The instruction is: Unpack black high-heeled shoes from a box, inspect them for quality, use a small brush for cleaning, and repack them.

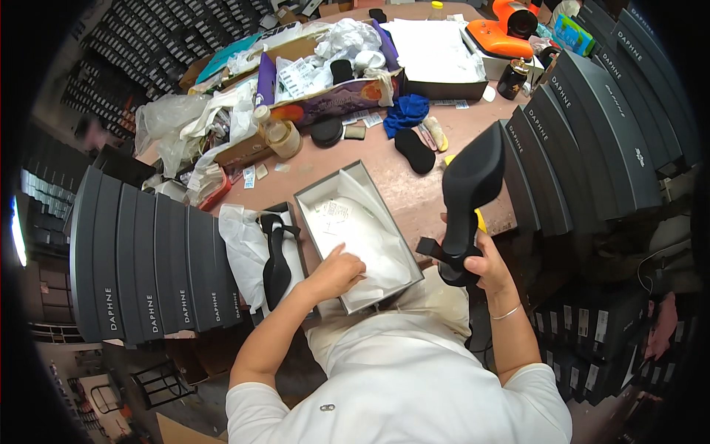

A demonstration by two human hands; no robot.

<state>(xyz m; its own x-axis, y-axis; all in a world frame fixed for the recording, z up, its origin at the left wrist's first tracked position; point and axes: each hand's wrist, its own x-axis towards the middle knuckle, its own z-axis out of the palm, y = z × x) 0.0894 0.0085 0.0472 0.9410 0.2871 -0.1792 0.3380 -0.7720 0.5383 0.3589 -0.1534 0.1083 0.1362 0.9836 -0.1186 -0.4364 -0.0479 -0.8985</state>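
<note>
Black shoe [473,174] pinched near its heel [430,249] by the right hand [484,265], to the right of the open grey box [389,219]. Pointing away from the body [399,370], with heel near and toe [484,148] far. Left hand [339,272] well apart from that shoe, with bent fingers [353,268] over white paper [370,218] in the box; cannot tell if pinching. Other black shoe [276,270] left of the box.

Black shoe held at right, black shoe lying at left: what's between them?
The open grey box, white paper inside and the left hand over it, in the head view.
</note>
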